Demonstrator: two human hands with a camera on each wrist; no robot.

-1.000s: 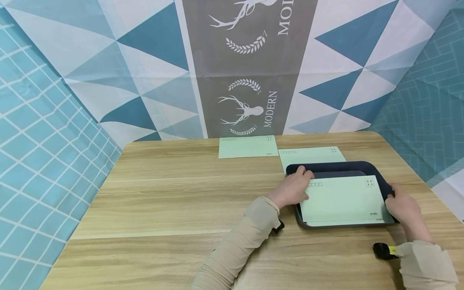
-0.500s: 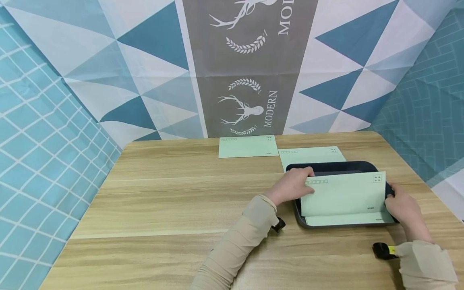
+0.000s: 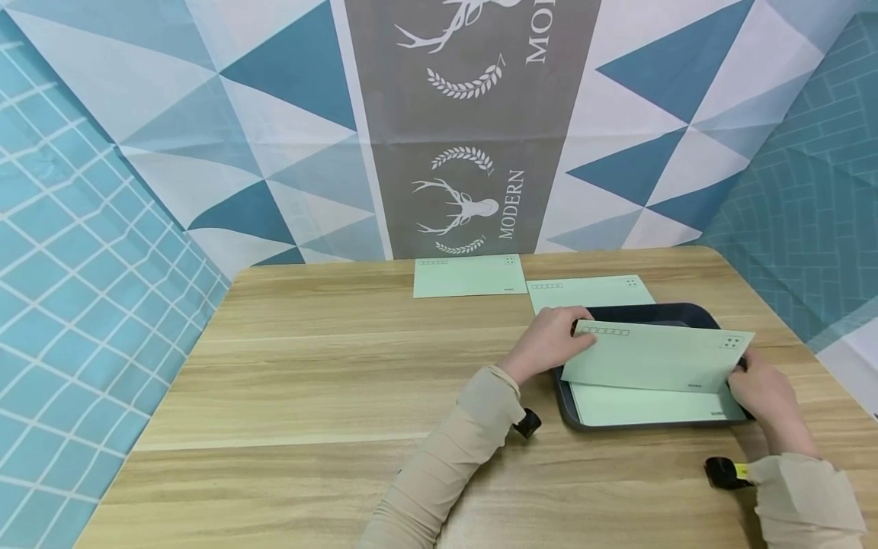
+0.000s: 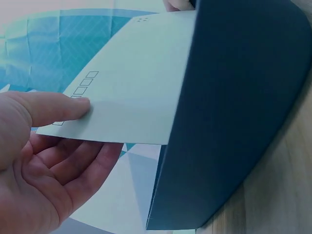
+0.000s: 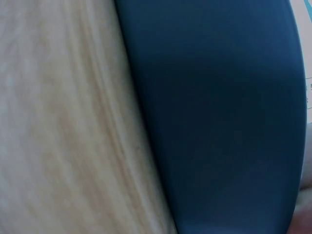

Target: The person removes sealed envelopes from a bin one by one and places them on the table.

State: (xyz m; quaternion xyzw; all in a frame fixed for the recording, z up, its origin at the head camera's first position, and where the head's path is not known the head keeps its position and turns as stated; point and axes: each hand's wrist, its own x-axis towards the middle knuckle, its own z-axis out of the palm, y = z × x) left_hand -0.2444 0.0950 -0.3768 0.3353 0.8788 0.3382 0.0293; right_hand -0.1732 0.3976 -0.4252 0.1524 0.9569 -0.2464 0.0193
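A pale green envelope [image 3: 658, 357] is raised and tilted over a dark tray [image 3: 645, 313], with more green envelopes [image 3: 652, 408] lying in the tray beneath it. My left hand [image 3: 551, 341] pinches the raised envelope at its left end. In the left wrist view, the thumb of the left hand [image 4: 44, 146] presses on the envelope's [image 4: 131, 83] printed boxes, with fingers underneath. At the tray's right rim, my right hand [image 3: 764, 390] grips the edge, its fingers partly hidden. The right wrist view is mostly the tray's outer wall [image 5: 219, 117].
Two more green envelopes lie behind on the wooden table [image 3: 309, 396]: one envelope [image 3: 469, 277] against the patterned backdrop [image 3: 456, 130], the other envelope [image 3: 590, 292] partly behind the tray. Tiled blue sheets [image 3: 68, 267] border the table's sides.
The top envelope has lifted from lying in the tray to a raised, tilted pose, swinging slightly rightward. My left hand rose a little with it. The right hand and tray stay in place.
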